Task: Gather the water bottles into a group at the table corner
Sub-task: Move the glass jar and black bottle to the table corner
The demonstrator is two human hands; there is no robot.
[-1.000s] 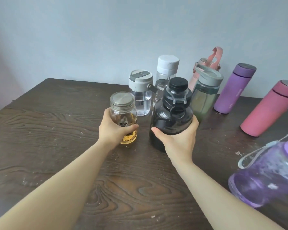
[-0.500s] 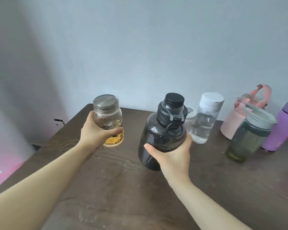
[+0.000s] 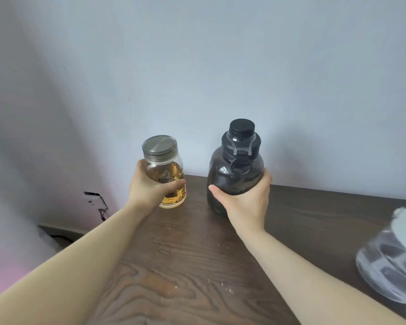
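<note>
Nearest the camera, two bare forearms reach out over the dark wood-grain bench [image 3: 185, 266], which carries a scatter of pale crumbs. At the right edge a clear bottle with a white cap [image 3: 389, 261] stands blurred and partly cut off, well apart from the hands. Further out, the left hand [image 3: 150, 188] has its grip wrapped around the lower half of a glass jar bottle [image 3: 167, 174] with a metal lid and amber tint at its base, and the right hand [image 3: 246, 200] has its grip closed around the belly of a large dark bottle [image 3: 234, 170] with a black cap and clear strap. Both bottles are upright, side by side but not touching, near the bench's far left corner by the wall [image 3: 197, 66]; whether their bases rest on the wood or hang just above it cannot be told. By my reckoning the task is barely begun: no bottle stands alone at that corner yet, these two await release, and at least the clear one remains.
</note>
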